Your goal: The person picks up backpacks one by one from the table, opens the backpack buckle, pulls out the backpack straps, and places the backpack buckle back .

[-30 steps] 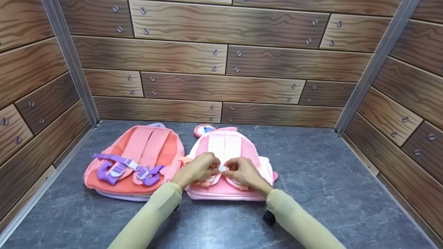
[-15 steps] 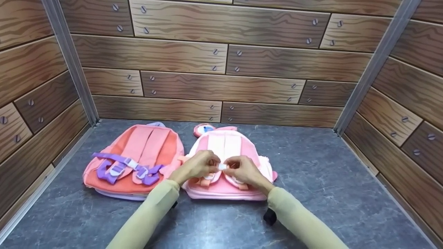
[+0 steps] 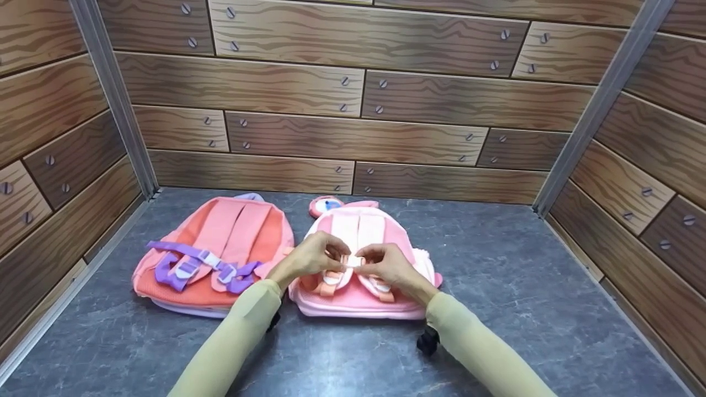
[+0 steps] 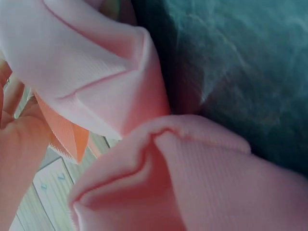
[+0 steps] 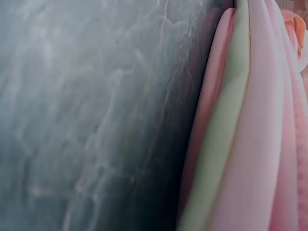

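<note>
The buckle [image 3: 354,261] is being pinched by the left hand [image 3: 315,255] and right hand [image 3: 389,266] over the pink bag [image 3: 358,310] — being lifted slightly, with more orange strap [image 3: 345,259] being shown, so it is apparently being worked.

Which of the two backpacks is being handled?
The pale pink backpack, its white buckle between left hand and right hand; the coral backpack beside it has purple webbing.
</note>
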Demonstrator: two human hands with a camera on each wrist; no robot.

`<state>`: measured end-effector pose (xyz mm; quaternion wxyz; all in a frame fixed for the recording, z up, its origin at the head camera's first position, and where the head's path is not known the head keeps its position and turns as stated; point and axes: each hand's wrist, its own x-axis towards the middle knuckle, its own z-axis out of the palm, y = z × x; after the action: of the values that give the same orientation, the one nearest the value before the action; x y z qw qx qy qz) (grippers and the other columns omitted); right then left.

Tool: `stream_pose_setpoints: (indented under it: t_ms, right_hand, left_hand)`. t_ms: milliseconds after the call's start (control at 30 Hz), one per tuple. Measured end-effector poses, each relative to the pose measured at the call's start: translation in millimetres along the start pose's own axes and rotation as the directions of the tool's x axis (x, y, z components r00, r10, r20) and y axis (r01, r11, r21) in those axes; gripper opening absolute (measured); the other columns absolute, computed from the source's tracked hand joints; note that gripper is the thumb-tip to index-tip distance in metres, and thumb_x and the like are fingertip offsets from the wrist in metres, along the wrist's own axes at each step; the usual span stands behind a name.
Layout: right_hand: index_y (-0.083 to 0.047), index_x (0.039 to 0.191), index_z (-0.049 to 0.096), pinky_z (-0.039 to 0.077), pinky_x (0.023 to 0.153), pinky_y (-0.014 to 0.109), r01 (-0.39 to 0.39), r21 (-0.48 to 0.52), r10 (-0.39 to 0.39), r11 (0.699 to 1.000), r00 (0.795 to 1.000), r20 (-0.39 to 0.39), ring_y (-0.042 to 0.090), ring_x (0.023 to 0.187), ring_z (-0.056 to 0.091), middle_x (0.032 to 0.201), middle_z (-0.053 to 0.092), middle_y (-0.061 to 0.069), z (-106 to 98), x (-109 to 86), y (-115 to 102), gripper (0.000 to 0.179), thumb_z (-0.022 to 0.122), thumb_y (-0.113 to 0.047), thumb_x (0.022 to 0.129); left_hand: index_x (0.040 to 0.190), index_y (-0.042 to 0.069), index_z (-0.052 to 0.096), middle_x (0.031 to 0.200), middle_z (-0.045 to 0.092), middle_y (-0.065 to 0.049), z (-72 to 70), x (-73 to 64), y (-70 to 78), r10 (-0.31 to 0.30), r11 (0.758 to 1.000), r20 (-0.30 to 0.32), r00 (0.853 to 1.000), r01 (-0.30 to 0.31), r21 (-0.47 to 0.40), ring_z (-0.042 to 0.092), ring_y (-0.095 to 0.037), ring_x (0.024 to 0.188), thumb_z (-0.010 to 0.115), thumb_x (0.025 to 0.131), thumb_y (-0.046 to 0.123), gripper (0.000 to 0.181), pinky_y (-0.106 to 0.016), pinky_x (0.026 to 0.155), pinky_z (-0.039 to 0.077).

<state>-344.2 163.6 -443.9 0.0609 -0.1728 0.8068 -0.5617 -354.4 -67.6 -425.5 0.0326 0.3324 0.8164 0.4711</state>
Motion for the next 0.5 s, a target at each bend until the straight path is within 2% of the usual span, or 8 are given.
stream_pose_setpoints:
  t_ms: [100,333,500]
  right_hand:
    - [0.009,0.113,0.073,0.044,0.063,0.016,-0.012,0.027,0.012,1.000,1.000,-0.020,0.007,0.074,0.054,0.078,0.062,-0.005,-0.7,1.1,1.9,0.032,0.085,-0.003,0.085]
    - [0.009,0.110,0.073,0.043,0.062,0.017,0.032,0.023,-0.031,0.999,0.999,-0.040,0.007,0.071,0.053,0.077,0.060,-0.004,1.0,2.9,0.5,0.032,0.086,0.000,0.082]
    - [0.006,0.111,0.076,0.046,0.066,0.018,0.007,0.016,-0.006,1.000,0.998,-0.070,0.008,0.075,0.056,0.079,0.064,-0.004,1.6,1.9,-2.7,0.030,0.085,-0.003,0.084]
  left_hand:
    - [0.111,-0.009,0.076,0.090,0.074,-0.012,0.4,0.5,0.5,-0.009,1.000,-0.007,1.000,0.009,-0.020,0.060,-0.007,0.080,0.083,0.084,-0.005,0.028,-0.022,0.076,0.052]
    - [0.110,-0.009,0.076,0.086,0.072,-0.006,2.5,0.6,-0.7,-0.026,0.997,-0.036,0.999,0.024,-0.070,0.061,-0.009,0.079,0.082,0.084,-0.007,0.027,-0.023,0.074,0.051]
    - [0.111,-0.008,0.076,0.086,0.071,-0.004,2.1,0.1,-0.7,-0.037,0.996,-0.048,0.998,0.033,-0.086,0.060,-0.009,0.079,0.081,0.085,-0.006,0.026,-0.023,0.074,0.050]
